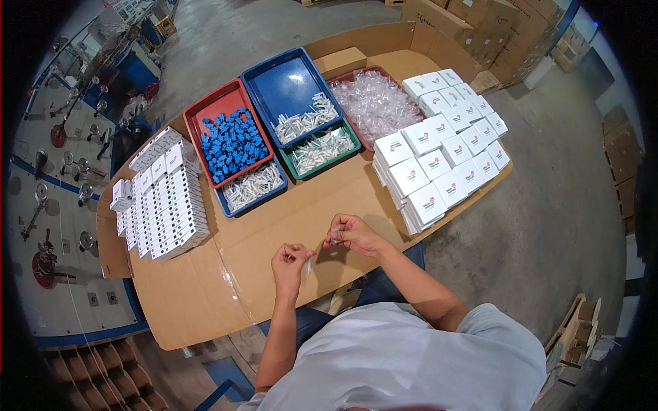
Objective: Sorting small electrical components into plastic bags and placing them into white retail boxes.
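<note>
Head view: left of the green tray (330,164), white boxes (168,205) stand stacked, then a red tray (218,109) holds blue pieces (235,145). On the green tray's near side, the left hand (288,259) pinches a slim pale piece (308,267), fingertips together; the right hand (356,235) holds a small translucent item (336,235) between its fingertips. Right of the green tray, white cartons (449,152) lie piled.

The tabletop (192,301) looks like matt cardboard — the trays (281,79) like smooth, glossy plastic.
</note>
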Action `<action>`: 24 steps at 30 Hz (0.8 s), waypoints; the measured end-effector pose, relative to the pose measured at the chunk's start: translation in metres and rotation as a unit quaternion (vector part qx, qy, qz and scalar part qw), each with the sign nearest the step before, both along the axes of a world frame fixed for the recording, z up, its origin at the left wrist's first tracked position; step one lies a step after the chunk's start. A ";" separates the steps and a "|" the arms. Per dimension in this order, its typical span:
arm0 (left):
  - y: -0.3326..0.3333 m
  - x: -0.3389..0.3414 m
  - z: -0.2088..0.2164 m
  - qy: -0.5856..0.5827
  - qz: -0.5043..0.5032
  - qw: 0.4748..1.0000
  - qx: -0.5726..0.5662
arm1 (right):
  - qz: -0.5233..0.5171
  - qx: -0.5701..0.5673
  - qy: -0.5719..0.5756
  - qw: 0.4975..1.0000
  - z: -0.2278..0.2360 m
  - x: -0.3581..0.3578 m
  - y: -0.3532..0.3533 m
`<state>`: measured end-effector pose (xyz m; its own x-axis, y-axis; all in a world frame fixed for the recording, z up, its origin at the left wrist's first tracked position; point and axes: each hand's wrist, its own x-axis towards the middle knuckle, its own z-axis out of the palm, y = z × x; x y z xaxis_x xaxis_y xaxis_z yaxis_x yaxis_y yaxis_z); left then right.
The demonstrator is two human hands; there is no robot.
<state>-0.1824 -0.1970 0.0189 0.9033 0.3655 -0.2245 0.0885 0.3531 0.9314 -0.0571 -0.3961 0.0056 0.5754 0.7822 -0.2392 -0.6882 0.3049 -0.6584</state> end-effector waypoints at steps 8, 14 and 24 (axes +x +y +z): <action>-0.030 0.067 0.023 -0.032 0.092 0.995 -0.023 | -0.113 0.067 -0.023 0.991 0.007 -0.006 0.023; -0.035 0.088 0.020 -0.083 0.086 0.988 -0.099 | -0.127 0.080 0.043 0.988 0.021 0.001 0.033; 0.022 0.035 -0.042 -0.042 0.157 0.981 0.104 | -0.167 -0.128 -0.045 0.977 0.013 0.114 0.048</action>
<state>-0.1475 -0.1746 -0.0232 0.7515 0.6582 -0.0454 -0.0739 0.1524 0.9855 0.0569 -0.3479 0.0183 0.8155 0.4687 -0.3396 -0.5148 0.3191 -0.7957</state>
